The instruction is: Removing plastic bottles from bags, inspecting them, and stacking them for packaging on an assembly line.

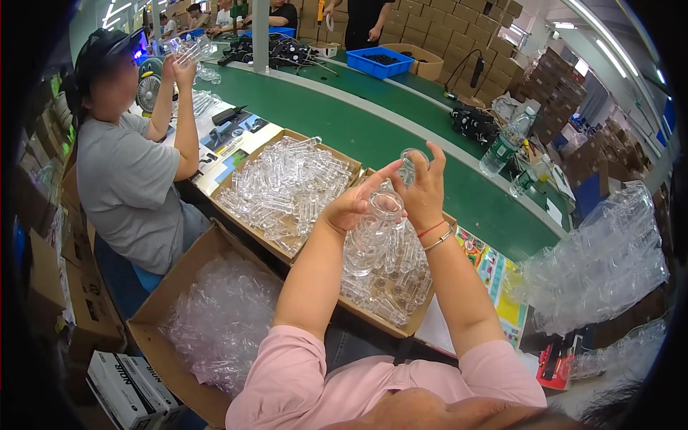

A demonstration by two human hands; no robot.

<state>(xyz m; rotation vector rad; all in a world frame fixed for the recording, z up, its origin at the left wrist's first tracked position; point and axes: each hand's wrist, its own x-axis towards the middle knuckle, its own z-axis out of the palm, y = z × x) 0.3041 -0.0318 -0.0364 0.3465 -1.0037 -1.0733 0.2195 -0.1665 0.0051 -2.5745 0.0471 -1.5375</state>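
My left hand (350,206) is closed around a clear bottle-shaped piece (373,233) with a round rim, held over a shallow cardboard tray (407,331) of clear tubular parts (401,276). Close beside it, my right hand (424,192) pinches a small clear round piece (413,166) between thumb and fingers, its other fingers raised. Whether the two clear pieces touch is hard to tell. Left of this tray stands another cardboard tray (356,166), heaped with similar clear parts (290,183).
An open carton (154,337) of clear plastic wrapping is at the lower left. A co-worker (140,172) on the left lifts clear parts. Ahead runs a green bench (322,107) with a blue bin (378,63) and water bottle (505,143). Stacked clear plastic (602,258) stands right.
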